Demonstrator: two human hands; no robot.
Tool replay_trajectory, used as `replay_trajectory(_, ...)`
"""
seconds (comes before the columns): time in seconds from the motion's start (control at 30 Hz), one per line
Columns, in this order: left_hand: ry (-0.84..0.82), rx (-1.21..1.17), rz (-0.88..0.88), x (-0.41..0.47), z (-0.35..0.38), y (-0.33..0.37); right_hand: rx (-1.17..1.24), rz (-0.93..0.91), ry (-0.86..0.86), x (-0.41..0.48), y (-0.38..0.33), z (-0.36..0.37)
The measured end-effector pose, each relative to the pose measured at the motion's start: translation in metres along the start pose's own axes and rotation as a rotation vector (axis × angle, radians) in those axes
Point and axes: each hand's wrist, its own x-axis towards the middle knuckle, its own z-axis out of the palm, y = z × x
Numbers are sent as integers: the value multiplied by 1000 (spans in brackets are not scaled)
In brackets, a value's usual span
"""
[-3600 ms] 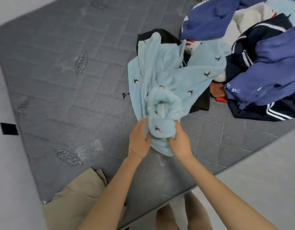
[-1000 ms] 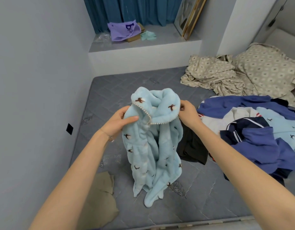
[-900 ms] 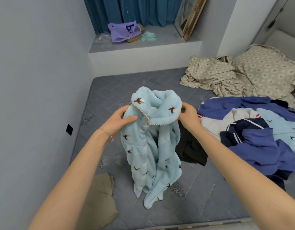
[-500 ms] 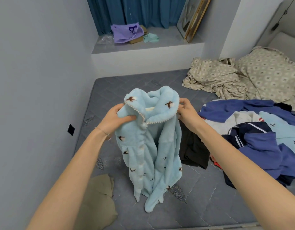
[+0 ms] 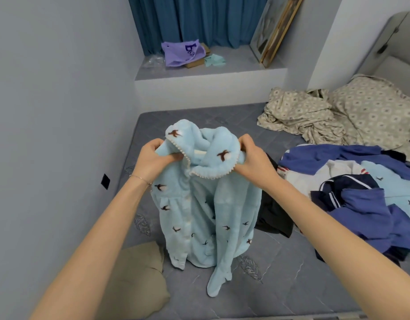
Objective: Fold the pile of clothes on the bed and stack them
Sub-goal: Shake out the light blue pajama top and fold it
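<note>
Printing on purple bag (image 5: 183,53): dark letters are seen on its face, too blurred to be read; no other writing can be made out.
Surface: a grey quilted mattress (image 5: 280,285) with stitched leaf motifs is spread beneath the grip.
Room: pale walls are seen. A white ledge (image 5: 211,72) is set beyond the grip, backed by a teal curtain (image 5: 194,17). Framed pictures (image 5: 275,28) are leaned at its right end. The purple bag and a small teal cloth (image 5: 214,60) are laid on it.
Counts: two hands, one held robe, one pile, one black garment, one beige garment and one heap of bedding are counted.
Left hand (image 5: 153,161): clenched on the collar's left edge.
Right hand (image 5: 254,162): clenched on the collar's right side.
Light blue fleece robe (image 5: 206,211): held up by the collar between both hands; it is hung straight below the grip, and the mattress is reached by its lower end. Brown bird motifs are scattered over it.
Pile of clothes (image 5: 361,199): heaped right of the grip in blues, white and navy.
Black garment (image 5: 274,218): lodged between robe and pile, below the right hand.
Beige garment (image 5: 134,280): laid below and left of the grip.
Patterned bedding (image 5: 337,114): bunched beyond the grip, to the right.
</note>
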Motion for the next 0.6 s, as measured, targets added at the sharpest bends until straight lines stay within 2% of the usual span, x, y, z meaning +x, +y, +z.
replay_trajectory(0.07,-13,-51,17,-7,-12,6,-15,-44,128,-4,-7,-1)
replay_trajectory(0.13,-93,-90,-22,-15,-29,13,-37,-93,198,-6,-18,-5)
replay_trajectory(0.27,-328,-106,-97,-34,-74,12,-172,-200,249,-7,-51,-19)
replay_trajectory(0.4,-586,-189,-123,-54,-102,3,-241,-182,229,-11,-76,-28)
replay_trajectory(0.47,-580,-71,-86,-61,-103,-2,-197,-166,200,-15,-85,-29)
replay_trajectory(0.6,-381,63,21,-70,-99,-5,-109,-118,139,-26,-99,-31)
